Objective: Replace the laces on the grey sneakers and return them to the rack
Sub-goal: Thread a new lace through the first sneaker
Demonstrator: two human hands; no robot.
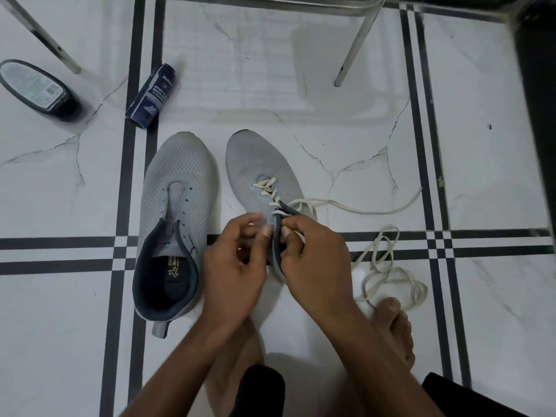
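Both hands work my right sneaker (261, 164); left hand (237, 263) and right hand (313, 260) pinch its cream lace (355, 207); the other sneaker (177, 188) sits unlaced beside it.

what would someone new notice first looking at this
Two hands meet at the centre, the left hand and right hand working a cream lace into the right grey sneaker. Beside it the left sneaker sits with bare eyelets, and a second loose lace lies coiled on the floor by a bare foot.

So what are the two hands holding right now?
Both the left hand and right hand pinch the laced grey mesh sneaker at its dark tongue and collar edge.
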